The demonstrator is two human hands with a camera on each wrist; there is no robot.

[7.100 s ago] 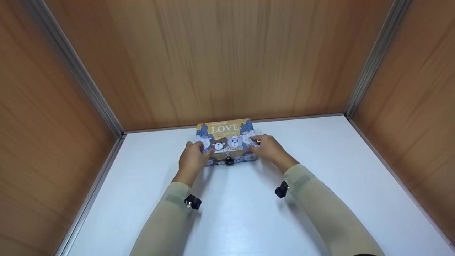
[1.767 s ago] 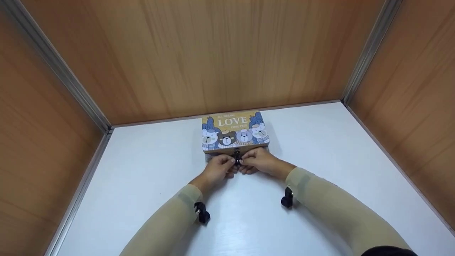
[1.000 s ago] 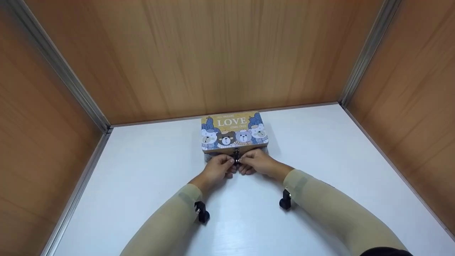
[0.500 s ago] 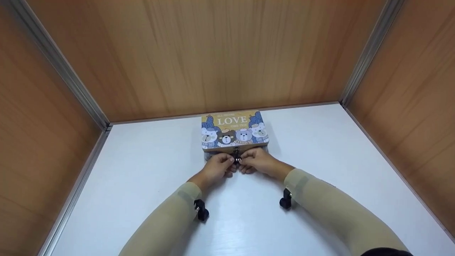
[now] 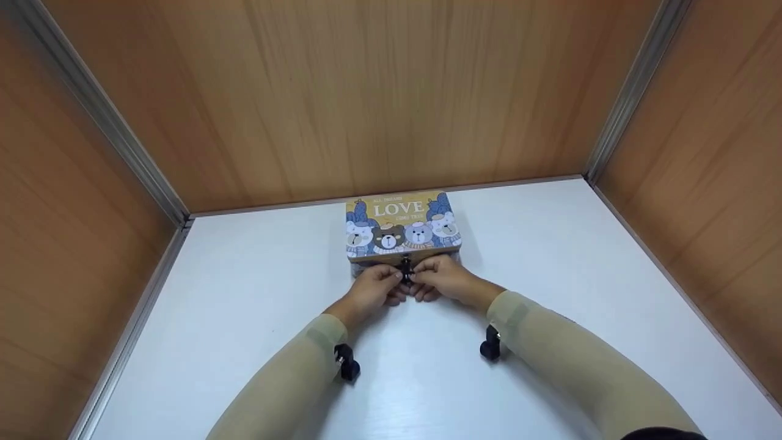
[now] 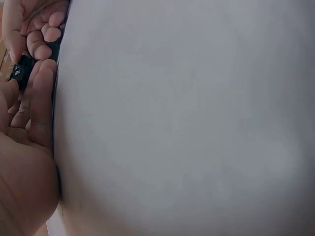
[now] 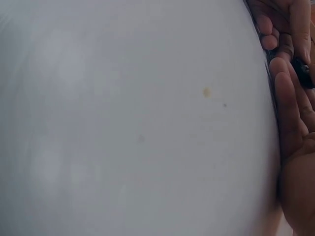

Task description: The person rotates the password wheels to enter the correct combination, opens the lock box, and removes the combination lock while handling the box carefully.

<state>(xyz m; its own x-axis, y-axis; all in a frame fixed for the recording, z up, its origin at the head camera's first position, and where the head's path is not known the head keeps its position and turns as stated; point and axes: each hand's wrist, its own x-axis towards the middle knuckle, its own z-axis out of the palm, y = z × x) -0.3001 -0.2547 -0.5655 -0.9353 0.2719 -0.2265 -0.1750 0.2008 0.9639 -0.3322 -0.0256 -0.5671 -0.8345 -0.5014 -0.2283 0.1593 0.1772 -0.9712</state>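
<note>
Closed box (image 5: pixel 403 223) on bench (image 5: pixel 263 275), near rear wall (image 5: pixel 391 98) | My left hand (image 5: pixel 372 287) and right hand (image 5: pixel 447 278) curled, pinching black lock (image 6: pixel 22 72) at its front | Done: lock gripped | Outstanding: lock work, judged unfinished; fastening unverified

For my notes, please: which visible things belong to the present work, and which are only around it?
In the work: LOVE box; black lock, held by left hand and right hand.
Only around: white table; brown walls; black wrist devices.
</note>
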